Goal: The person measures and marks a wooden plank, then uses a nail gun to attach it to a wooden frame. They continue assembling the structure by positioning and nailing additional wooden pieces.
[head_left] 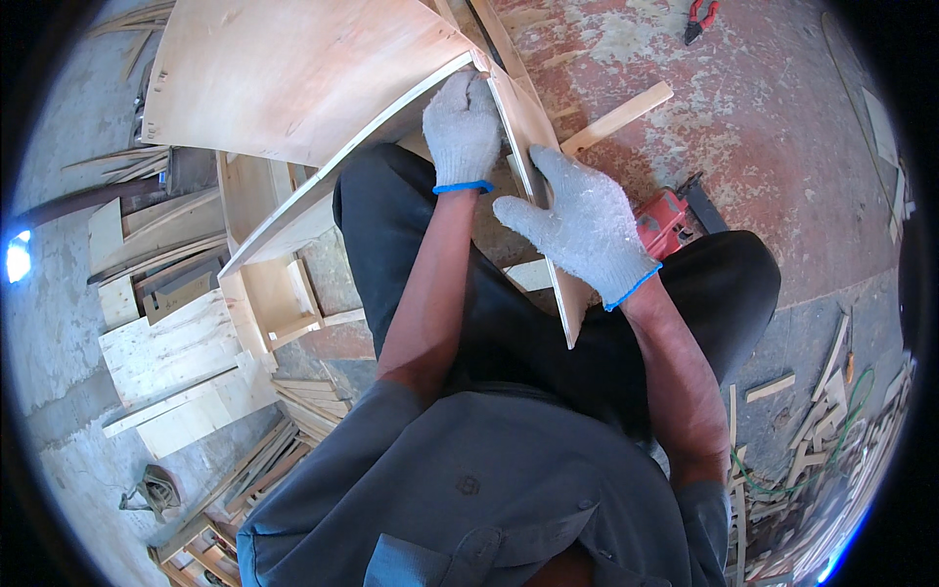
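My left hand (462, 132), in a grey-white knit glove with a blue cuff, is closed at the inner corner between a large curved plywood panel (303, 73) and a narrow plywood board (526, 122). Its fingertips are hidden, and whatever they hold cannot be made out. My right hand (579, 217), gloved the same way, lies across the narrow board's edge. Its thumb stands out to the left, apart from the extended forefinger; the other fingers are partly hidden. The panel and board meet at the top and spread toward my lap.
Beside my right knee lies a red tool (665, 220), partly hidden. Red-handled pliers (699, 22) rest on the floor at far right. A wood strip (618, 115) sticks out beyond the board. Plywood pieces (176, 342) lie left; scrap strips (822, 421) and a green cord lie right.
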A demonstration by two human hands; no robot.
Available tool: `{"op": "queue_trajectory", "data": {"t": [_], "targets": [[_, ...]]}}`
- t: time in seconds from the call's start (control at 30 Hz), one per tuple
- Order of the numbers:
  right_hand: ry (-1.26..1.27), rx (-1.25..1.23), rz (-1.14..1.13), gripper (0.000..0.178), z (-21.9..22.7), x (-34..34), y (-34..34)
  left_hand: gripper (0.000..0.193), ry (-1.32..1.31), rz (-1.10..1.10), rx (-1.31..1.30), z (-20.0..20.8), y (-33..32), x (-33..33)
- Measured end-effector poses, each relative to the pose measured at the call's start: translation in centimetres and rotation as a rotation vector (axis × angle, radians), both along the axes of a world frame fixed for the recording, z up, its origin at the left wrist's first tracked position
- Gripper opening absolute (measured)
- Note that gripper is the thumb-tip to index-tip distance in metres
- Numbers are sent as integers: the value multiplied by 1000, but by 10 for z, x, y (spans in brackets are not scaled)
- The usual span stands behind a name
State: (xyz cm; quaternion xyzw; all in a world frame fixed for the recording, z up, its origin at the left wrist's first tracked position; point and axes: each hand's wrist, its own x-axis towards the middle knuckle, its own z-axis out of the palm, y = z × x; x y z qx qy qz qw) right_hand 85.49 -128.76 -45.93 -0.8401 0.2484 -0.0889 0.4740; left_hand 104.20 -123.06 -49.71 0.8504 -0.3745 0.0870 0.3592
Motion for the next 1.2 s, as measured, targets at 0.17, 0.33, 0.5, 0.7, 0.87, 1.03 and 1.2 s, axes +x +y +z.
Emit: {"op": "queue_trajectory", "data": {"t": [0.17, 0.33, 0.5, 0.7, 0.87, 1.03, 1.2], "targets": [[32, 53, 21, 68, 4, -1, -1, 25, 87, -29, -16, 3, 2, 1], [-36, 21, -16, 69, 2, -5, 1, 25, 27, -47, -7, 2, 3, 4], [-65, 48, -54, 68, 6, -10, -3, 25, 60, -24, 13, 3, 2, 3], [-120, 165, -219, 58, 29, -30, -34, 26, 169, 11, 41, 11, -2, -5], [-403, 364, -709, 39, 22, -96, -102, 24, 558, 49, -208, 4, 4, -11], [-285, 626, -940, 38, -80, -220, -150, 26, 889, 70, -365, 4, 8, -15], [493, 204, -386, 32, -239, -336, -98, 34, 1094, 104, -403, 9, 12, -20]]}}
